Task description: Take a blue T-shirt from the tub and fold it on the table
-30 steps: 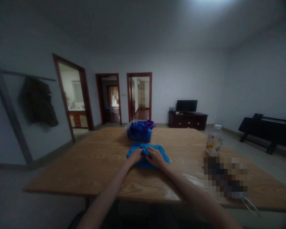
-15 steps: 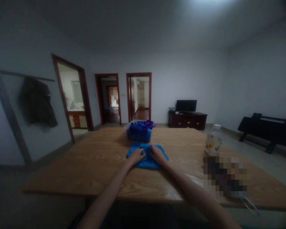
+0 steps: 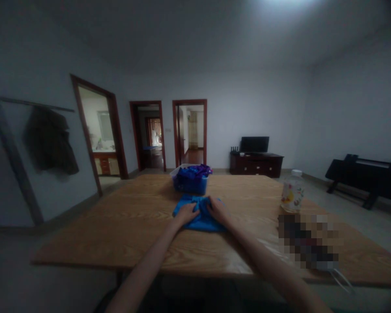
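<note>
A bright blue cloth (image 3: pixel 203 223), perhaps a garment, lies bunched and partly folded on the wooden table (image 3: pixel 124 230). My left hand (image 3: pixel 186 213) rests on its left part, fingers closed on the fabric near the middle. On the right part, my right hand (image 3: pixel 217 210) has its fingers bent and gripping the cloth. The fingertips of both hands are close together and partly lost in the folds. Just beyond the cloth stands a clear plastic bin (image 3: pixel 190 187) with blue and purple fabric (image 3: pixel 195 171) heaped in it.
A clear bottle with a fruit pattern and white cap (image 3: pixel 292 191) stands at the table's right side. Nearer me lies a blurred-out dark object (image 3: pixel 308 243) with a strap loop over the edge. A TV cabinet (image 3: pixel 256 165) and doorways are at the far wall.
The right edge of the blue cloth has drawn inward to the left under my right hand, which has shifted slightly. My left hand stays about where it was.
</note>
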Motion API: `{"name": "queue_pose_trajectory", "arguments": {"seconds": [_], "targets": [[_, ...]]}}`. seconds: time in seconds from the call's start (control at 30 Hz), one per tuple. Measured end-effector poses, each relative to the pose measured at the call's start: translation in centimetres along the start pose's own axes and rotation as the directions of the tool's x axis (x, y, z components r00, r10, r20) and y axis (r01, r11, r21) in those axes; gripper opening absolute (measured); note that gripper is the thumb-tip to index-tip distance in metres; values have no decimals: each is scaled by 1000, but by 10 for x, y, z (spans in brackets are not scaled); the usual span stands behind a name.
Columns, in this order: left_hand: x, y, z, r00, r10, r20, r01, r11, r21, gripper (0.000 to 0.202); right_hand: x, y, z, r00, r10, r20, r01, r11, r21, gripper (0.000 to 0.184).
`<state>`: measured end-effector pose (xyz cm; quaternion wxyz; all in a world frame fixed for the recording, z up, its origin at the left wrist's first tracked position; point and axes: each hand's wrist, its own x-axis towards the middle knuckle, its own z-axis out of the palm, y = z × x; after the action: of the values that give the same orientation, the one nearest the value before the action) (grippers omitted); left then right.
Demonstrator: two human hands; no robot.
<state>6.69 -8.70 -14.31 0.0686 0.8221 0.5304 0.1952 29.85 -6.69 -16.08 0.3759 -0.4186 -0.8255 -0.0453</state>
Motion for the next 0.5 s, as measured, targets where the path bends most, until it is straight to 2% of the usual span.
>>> {"name": "queue_pose_trajectory", "arguments": {"seconds": [0.13, 0.23, 0.4, 0.5], "targets": [[-2, 3, -6, 999, 35, 30, -33, 998, -53, 32, -4, -28, -2, 985, -122, 121, 118, 992, 38, 21], [-4, 6, -10, 999, 22, 40, -20, 998, -65, 39, -5, -39, -2, 979, -141, 146, 136, 990, 43, 25], [-4, 5, -8, 999, 38, 31, -36, 996, -77, 32, -3, -24, 1, 986, -131, 106, 131, 991, 7, 25], [-2, 2, -3, 1000, 28, 7, -27, 998, -59, 28, -1, -9, 4, 995, -55, 79, 59, 997, -44, 23]]}}
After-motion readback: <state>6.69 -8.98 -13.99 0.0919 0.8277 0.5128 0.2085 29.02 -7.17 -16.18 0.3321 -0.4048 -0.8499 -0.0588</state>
